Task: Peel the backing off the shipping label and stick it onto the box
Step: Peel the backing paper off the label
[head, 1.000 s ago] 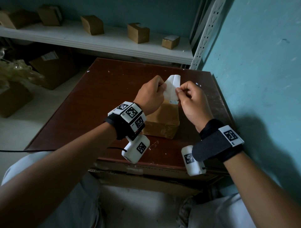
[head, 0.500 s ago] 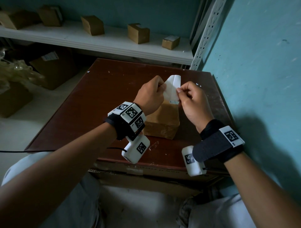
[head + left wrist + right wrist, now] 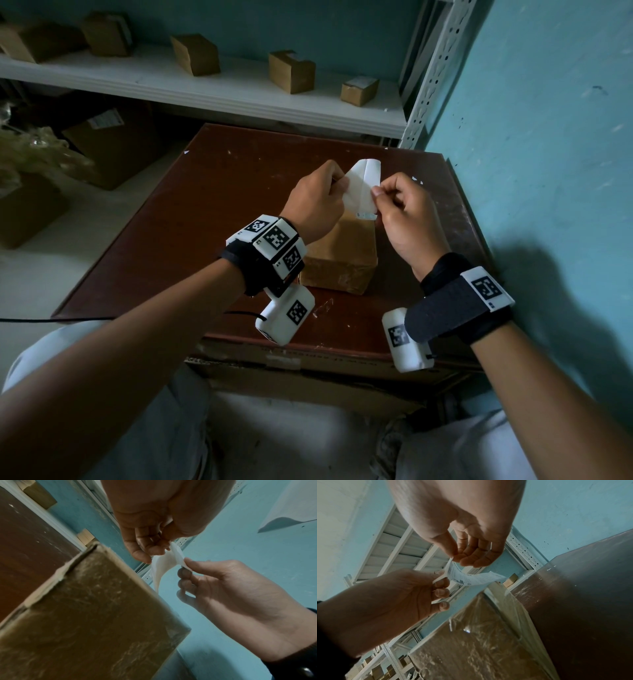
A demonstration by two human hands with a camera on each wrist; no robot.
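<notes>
the left hand (image 3: pixel 317 202) pinches one corner of the white shipping label (image 3: pixel 362 186), held in the air just above the brown cardboard box (image 3: pixel 342 253) on the dark red table (image 3: pixel 205 205). the right hand (image 3: pixel 407 219) pinches the label's other edge between thumb and forefinger, its printed face turned down toward the box.
</notes>
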